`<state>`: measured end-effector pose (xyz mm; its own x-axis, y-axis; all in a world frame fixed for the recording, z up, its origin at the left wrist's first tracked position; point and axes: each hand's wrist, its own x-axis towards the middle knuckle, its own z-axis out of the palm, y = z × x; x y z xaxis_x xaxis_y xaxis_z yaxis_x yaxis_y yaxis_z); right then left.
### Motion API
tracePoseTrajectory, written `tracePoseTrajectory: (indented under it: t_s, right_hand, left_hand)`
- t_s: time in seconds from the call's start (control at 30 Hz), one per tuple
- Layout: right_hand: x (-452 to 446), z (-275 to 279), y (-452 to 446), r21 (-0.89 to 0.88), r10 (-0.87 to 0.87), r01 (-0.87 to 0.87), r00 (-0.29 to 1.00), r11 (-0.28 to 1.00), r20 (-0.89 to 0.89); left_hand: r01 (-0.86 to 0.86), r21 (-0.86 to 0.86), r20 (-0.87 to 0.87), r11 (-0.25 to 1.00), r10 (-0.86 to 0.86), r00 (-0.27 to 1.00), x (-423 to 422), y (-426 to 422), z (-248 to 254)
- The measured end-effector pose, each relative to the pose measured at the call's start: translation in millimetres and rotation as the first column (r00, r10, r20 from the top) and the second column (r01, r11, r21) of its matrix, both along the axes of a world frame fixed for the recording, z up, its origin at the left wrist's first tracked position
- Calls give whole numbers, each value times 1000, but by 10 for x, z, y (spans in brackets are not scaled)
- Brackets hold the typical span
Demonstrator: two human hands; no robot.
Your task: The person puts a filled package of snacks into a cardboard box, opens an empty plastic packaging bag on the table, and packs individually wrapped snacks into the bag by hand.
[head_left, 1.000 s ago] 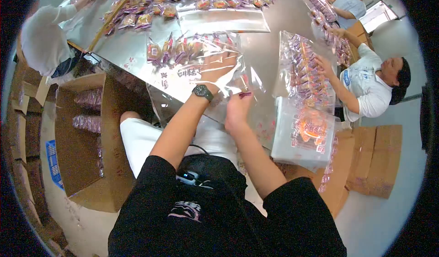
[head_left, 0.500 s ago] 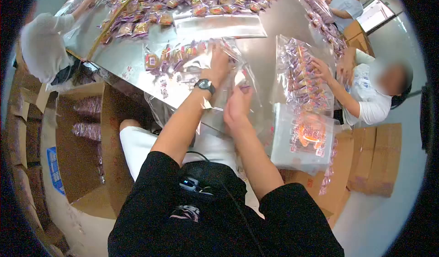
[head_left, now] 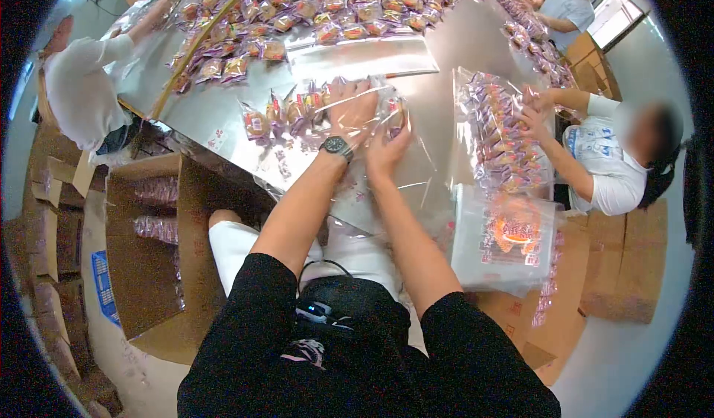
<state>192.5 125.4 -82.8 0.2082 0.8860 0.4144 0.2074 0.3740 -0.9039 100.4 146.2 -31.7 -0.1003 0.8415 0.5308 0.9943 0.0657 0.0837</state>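
A row of purple-and-clear wrapped pastries (head_left: 296, 111) lies on the metal table in front of me. My left hand (head_left: 352, 111), with a watch at the wrist, reaches across this row under clear plastic, its fingers curled over the far side. At the row's right end, my right hand (head_left: 388, 149) is closed around a wrapped pastry (head_left: 393, 113), thumb and fingers against the film. Loose, shiny film of a clear plastic bag (head_left: 420, 166) spreads around and to the right of both hands.
Many wrapped pastries (head_left: 357, 5) cover the table's far side behind a flat clear bag (head_left: 364, 57). A stack of printed bags (head_left: 472, 251) lies right. A co-worker's hands (head_left: 532, 113) touch a filled bag (head_left: 494, 135). An open carton (head_left: 149, 269) stands left.
My right hand has moved up towards the row's end and now grips a pastry there. The bag film has shifted around the row. The co-worker's hands have come together at their bag.
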Motion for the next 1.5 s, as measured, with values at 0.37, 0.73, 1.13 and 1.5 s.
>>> tracePoseTrajectory:
  t_s: [0.37,0.73,1.13,1.5]
  right_hand:
    - [54,209,151,-230,98,-6,914,973,393]
    - [544,466,-105,148,96,-256,740,955,665]
    - [912,1041,-139,478,-184,-99,841,873,508]
    - [944,844,-434,-168,321,-276,865,946,385]
  left_hand:
    - [86,-52,-24,995,-87,996,-111,-229,6]
    - [70,-37,-41,997,-72,997,-24,-174,-123]
    - [117,48,28,992,-118,993,-43,-66,-262]
    - [-17,120,-48,993,23,999,22,37,-236]
